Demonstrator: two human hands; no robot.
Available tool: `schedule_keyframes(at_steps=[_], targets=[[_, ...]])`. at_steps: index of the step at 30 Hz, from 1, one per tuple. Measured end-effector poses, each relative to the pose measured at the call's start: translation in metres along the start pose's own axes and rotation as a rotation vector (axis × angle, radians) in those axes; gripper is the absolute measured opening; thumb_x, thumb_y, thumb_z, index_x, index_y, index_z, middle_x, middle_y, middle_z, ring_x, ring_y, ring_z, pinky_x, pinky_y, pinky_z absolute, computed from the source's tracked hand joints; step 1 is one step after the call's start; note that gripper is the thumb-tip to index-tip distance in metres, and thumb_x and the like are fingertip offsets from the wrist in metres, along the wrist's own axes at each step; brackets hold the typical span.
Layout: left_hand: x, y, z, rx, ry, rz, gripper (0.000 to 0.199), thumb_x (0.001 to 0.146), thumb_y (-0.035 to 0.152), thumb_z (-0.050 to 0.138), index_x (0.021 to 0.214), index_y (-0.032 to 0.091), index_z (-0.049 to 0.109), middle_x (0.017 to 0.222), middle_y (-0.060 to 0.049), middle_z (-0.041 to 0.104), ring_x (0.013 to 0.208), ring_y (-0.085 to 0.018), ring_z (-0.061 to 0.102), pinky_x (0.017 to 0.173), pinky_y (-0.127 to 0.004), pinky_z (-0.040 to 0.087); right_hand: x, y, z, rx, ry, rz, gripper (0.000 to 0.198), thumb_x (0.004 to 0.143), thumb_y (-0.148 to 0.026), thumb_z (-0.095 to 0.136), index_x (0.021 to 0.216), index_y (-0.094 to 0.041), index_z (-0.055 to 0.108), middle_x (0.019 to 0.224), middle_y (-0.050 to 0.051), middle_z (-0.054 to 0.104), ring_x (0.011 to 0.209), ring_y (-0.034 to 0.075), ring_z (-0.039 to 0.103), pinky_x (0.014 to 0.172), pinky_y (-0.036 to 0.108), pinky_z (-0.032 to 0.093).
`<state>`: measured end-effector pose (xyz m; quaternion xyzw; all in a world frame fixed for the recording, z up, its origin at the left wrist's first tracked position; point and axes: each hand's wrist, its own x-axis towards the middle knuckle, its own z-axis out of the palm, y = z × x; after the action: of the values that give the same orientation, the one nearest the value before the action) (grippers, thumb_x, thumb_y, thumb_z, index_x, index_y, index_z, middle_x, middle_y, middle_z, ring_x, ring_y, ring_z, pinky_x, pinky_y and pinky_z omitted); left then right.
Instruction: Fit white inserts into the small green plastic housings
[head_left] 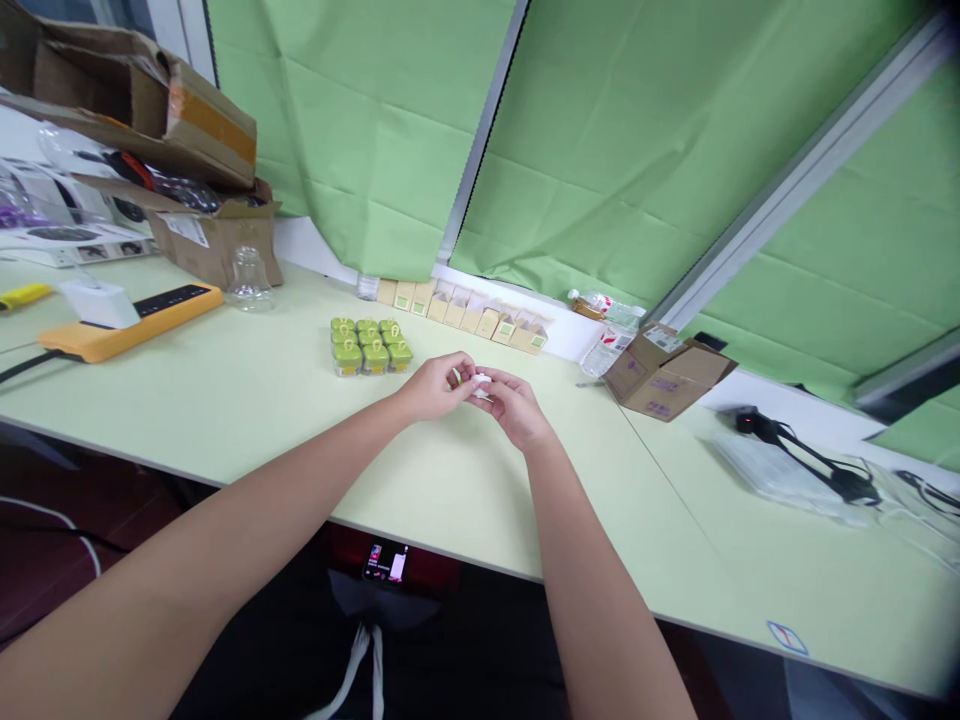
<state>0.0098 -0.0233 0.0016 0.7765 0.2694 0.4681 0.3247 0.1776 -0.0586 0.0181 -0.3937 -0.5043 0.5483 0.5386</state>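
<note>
Over the middle of the table, my left hand (439,388) and my right hand (516,408) meet, fingertips closed on a small white piece (481,384). Its exact kind is too small to make out. A bit of bright green shows between my left fingers; whether it belongs to the white piece I cannot tell. To the left of my hands, several small clear containers with green lids (369,345) stand in a tight square block. Behind them, a row of small tan cardboard boxes (465,310) lines the wall, some with flaps up.
An orange power strip (161,312) with a white plug, a clear jar (250,280) and open cardboard boxes (217,235) occupy the left. Plastic bottles (606,350), a brown carton (667,375) and a black cabled device (802,455) lie right. A lit phone (385,563) is below the table edge.
</note>
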Motion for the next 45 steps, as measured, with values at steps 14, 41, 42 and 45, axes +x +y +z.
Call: schedule_keyframes(at_steps=[14, 41, 42, 45], targets=[[0.002, -0.011, 0.002, -0.007, 0.031, -0.019, 0.017, 0.083, 0.033, 0.059, 0.094, 0.019, 0.060, 0.088, -0.001, 0.063, 0.064, -0.009, 0.055, 0.061, -0.023, 0.046, 0.002, 0.004, -0.003, -0.020, 0.015, -0.009, 0.026, 0.067, -0.026, 0.081, 0.090, -0.017, 0.075, 0.095, 0.006, 0.075, 0.100, 0.024, 0.069, 0.103, 0.048, 0.052], [0.004, -0.013, 0.002, -0.093, 0.028, -0.032, 0.022, 0.084, 0.038, 0.062, 0.093, 0.019, 0.058, 0.088, -0.001, 0.061, 0.064, -0.008, 0.054, 0.060, -0.022, 0.047, -0.001, 0.001, 0.002, -0.030, 0.067, -0.004, 0.027, 0.063, -0.022, 0.082, 0.089, -0.017, 0.075, 0.090, 0.004, 0.075, 0.092, 0.023, 0.070, 0.100, 0.050, 0.055], [0.004, -0.014, 0.001, -0.096, 0.028, -0.029, 0.022, 0.084, 0.038, 0.062, 0.093, 0.018, 0.058, 0.088, -0.001, 0.061, 0.064, -0.008, 0.054, 0.060, -0.022, 0.047, -0.001, 0.000, 0.002, -0.030, 0.064, -0.004, 0.027, 0.063, -0.022, 0.082, 0.089, -0.017, 0.075, 0.091, 0.004, 0.075, 0.092, 0.023, 0.070, 0.100, 0.050, 0.054], [0.005, -0.014, 0.001, -0.097, 0.028, -0.023, 0.021, 0.084, 0.037, 0.062, 0.093, 0.018, 0.058, 0.088, -0.001, 0.061, 0.064, -0.008, 0.054, 0.060, -0.022, 0.047, -0.001, 0.001, 0.002, -0.034, 0.066, -0.004, 0.027, 0.065, -0.022, 0.081, 0.090, -0.017, 0.075, 0.093, 0.005, 0.075, 0.094, 0.023, 0.070, 0.101, 0.049, 0.054]])
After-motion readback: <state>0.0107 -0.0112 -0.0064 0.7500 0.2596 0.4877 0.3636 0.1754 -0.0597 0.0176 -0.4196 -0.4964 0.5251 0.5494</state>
